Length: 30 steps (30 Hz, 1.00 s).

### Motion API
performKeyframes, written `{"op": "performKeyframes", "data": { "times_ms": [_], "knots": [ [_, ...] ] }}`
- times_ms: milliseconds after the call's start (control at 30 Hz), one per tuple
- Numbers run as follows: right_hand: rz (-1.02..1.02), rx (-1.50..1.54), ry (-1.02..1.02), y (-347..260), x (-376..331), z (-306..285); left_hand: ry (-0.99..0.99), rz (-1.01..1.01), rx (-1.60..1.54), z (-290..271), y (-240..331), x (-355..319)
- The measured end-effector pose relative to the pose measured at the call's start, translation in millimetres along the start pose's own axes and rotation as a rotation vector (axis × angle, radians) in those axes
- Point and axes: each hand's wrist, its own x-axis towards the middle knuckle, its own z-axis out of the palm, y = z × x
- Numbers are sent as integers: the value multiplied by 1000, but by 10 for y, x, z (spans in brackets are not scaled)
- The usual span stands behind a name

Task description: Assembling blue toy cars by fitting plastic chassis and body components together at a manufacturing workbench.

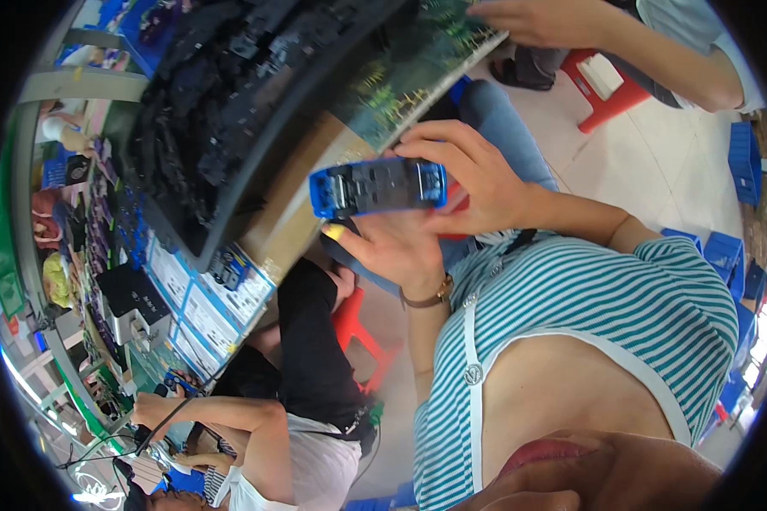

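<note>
A toy car [377, 188] with a blue body is turned underside toward me, showing its black base. It lies between my two hands, beyond the edge of the worktable. My right hand [481, 175] grips the car's right end, with the fingers along its upper side. My left hand [400, 247], with a yellow cover on the thumb tip and a band at the wrist, supports the car from below. Its thumb reaches toward the car's left end, and part of the palm is hidden behind the car.
A large black tray [268, 140] heaped with black plastic parts [204, 111] stands on the table. Another blue-and-black toy car [228, 267] sits beside printed sheets [198, 305]. Co-workers sit at lower left and upper right. Red stools [360, 334] and blue bins [724, 254] stand around.
</note>
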Motion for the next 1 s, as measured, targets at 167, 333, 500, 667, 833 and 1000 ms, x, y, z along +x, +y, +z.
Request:
{"op": "performKeyframes", "data": {
  "times_ms": [167,333,500,667,833,1000],
  "knots": [
    [-173,-93,101,53,442,-133,60,80,7,-101,138,-21],
    [-261,-510,153,541,1227,-184,-6,85,29,-48,293,-63],
    [-311,-667,-176,894,1825,-388,-58,9,-38,19,387,-29],
    [-198,-376,-510,843,2010,-546,-49,4,-34,64,418,-6],
    [-218,-345,-250,700,1922,-474,-51,-5,-47,97,401,17],
    [-450,-473,-388,632,1741,-445,-14,2,-94,80,400,5]
  ]
}}
